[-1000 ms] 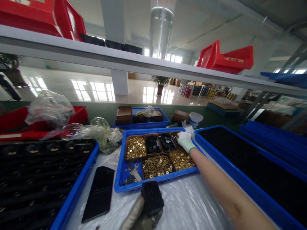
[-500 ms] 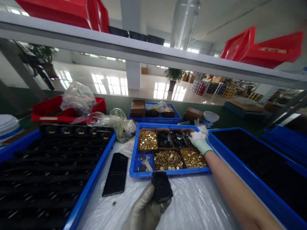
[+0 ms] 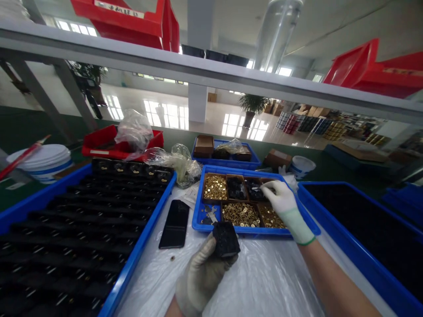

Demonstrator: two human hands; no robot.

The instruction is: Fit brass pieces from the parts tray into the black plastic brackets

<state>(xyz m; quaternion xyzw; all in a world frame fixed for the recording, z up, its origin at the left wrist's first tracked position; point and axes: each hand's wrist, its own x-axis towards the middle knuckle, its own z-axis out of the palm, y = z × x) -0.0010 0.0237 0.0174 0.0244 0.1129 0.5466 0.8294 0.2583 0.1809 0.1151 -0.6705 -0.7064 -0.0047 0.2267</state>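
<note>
My gloved left hand (image 3: 203,268) is wrapped around a black block-shaped part (image 3: 226,240), held up just in front of the blue parts tray (image 3: 257,232). My right hand (image 3: 282,198), in a white glove, hovers over that tray's right side with thumb and fingers pinched together. Something small may be between the fingertips, too small to name. Beneath are boxes of small parts: brass washers (image 3: 215,188), black pieces (image 3: 236,188), brass-coloured hardware (image 3: 243,214) and more brass pieces (image 3: 271,216). The far-right box is mostly hidden by my right hand. A flat open-end wrench (image 3: 211,214) lies in the tray's front-left corner.
A blue tray (image 3: 132,259) with rows of black parts stands left; another blue tray (image 3: 350,237) of black items stands right. A black phone (image 3: 174,223) and a tiny ring (image 3: 172,258) lie on the plastic-covered table. A shelf (image 3: 211,66) with red bins crosses overhead.
My right hand has drawn back from the far-right box, rising toward me with its fingers pinched. My left hand still holds the black block, slightly higher. The whole view has shifted.
</note>
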